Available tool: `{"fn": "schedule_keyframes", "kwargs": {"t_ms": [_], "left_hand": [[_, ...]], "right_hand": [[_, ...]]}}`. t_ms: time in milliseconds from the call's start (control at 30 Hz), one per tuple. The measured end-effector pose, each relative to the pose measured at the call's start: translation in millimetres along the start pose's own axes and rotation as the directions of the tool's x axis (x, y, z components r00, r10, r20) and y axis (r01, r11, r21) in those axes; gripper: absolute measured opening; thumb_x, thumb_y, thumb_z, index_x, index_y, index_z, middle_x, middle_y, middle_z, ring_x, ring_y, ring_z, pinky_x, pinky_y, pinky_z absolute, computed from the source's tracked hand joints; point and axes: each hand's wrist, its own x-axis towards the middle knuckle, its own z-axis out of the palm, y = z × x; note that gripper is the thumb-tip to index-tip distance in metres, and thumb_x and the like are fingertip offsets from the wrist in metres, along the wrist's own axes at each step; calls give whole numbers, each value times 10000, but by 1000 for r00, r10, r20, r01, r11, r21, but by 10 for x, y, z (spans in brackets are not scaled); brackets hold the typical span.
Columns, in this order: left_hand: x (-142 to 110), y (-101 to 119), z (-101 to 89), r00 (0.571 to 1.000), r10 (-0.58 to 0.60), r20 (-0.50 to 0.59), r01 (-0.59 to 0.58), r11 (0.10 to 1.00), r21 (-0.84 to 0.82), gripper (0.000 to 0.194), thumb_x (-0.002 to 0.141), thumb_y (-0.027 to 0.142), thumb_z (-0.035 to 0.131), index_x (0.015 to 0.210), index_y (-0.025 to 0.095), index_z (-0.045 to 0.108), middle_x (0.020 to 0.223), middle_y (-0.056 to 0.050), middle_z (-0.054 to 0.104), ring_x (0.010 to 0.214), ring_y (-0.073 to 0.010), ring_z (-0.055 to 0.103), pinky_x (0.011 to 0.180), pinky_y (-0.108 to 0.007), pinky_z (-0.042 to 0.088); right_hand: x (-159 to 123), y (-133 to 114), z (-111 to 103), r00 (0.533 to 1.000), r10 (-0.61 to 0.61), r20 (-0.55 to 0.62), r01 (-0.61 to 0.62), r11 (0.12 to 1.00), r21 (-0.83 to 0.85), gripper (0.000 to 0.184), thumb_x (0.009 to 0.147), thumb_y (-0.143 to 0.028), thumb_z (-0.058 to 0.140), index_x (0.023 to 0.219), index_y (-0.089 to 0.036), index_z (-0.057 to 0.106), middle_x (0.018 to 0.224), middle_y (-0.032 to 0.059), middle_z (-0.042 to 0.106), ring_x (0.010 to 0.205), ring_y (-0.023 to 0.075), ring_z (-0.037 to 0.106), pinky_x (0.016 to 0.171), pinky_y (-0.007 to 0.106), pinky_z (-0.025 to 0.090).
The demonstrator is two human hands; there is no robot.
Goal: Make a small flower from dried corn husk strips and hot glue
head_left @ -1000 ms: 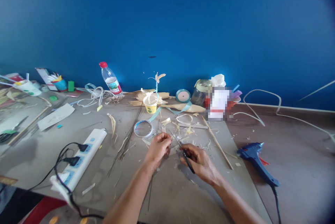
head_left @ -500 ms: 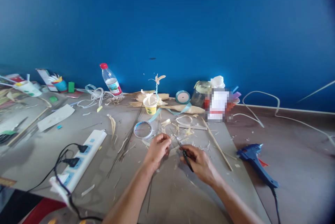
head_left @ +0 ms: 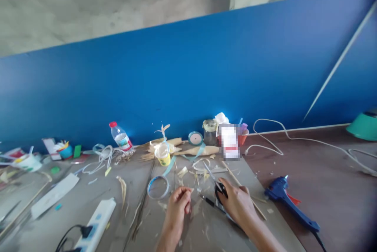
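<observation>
My left hand [head_left: 180, 204] is closed in a pinch over the table, with the tip of a small pale piece of dried husk [head_left: 192, 190] showing at its fingertips. To its right, my right hand [head_left: 237, 201] grips black-handled scissors [head_left: 216, 181] by the loops. Their blades point forward and left, away from the husk piece. Beneath the right hand lies a slim black pen-like tool [head_left: 209, 201], partly hidden by the wrist. A roll of clear tape [head_left: 158, 187] rests beyond the left hand. Husk scraps [head_left: 183, 172] lie scattered ahead of both hands.
A blue glue gun [head_left: 290, 201] lies on the right. At left are a white power strip [head_left: 98, 216] and a plastic bottle [head_left: 121, 138]. By the blue wall stand a yellow paper cup [head_left: 163, 159] with a husk flower, a ribbon spool [head_left: 195, 138] and a glass jar [head_left: 210, 134].
The view has tilted upward, so the table sits lower in the picture. My right hand has moved the scissors farther from my left hand, and the black pen-like tool now shows below it.
</observation>
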Motion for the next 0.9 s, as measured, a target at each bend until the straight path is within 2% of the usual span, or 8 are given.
{"fn": "schedule_keyframes", "kwargs": {"t_ms": [200, 500, 633, 767, 900], "left_hand": [[-1, 9, -2, 999, 34, 2, -34, 997, 70, 318, 665, 456, 640, 756, 152, 615, 482, 69, 400, 430, -57, 325, 472, -203, 265], [-1, 7, -7, 997, 69, -40, -64, 992, 111, 358, 662, 485, 635, 794, 152, 635, 485, 56, 424, 454, -76, 361, 500, -211, 294], [-10, -6, 4, 995, 99, -10, -97, 987, 125, 336, 694, 468, 619, 803, 151, 633, 490, 56, 425, 462, -72, 365, 504, -203, 291], [-4, -27, 0, 993, 116, 2, -115, 984, 135, 317, 715, 447, 608, 816, 147, 630, 488, 55, 421, 465, -71, 364, 501, -199, 291], [13, -43, -20, 989, 147, 7, -147, 975, 165, 304, 726, 429, 599, 826, 144, 627, 507, 48, 443, 472, -73, 372, 496, -200, 286]], "right_hand": [[-11, 23, -7, 1000, -23, 11, 23, 998, -61, 315, 779, -264, 510, 1083, -210, 572, 942, 77, 703, 849, 229, 656, 794, 347, 325], [-40, 28, -18, 996, -77, -48, 71, 990, -122, 517, 738, -229, 516, 1246, -170, 442, 1005, 117, 651, 774, 225, 641, 804, 359, 284], [-39, 38, -14, 997, -72, -37, 67, 989, -128, 489, 738, -250, 522, 1215, -156, 477, 977, 124, 644, 783, 227, 626, 809, 359, 293], [-33, 30, 5, 998, -58, -1, 58, 994, -94, 426, 741, -288, 534, 1154, -183, 550, 1087, 132, 594, 817, 214, 614, 807, 343, 325], [-37, -8, -10, 994, -78, -78, 76, 997, -28, 381, 777, -249, 490, 1144, -220, 587, 1148, 119, 566, 899, 213, 596, 813, 343, 335]]}}
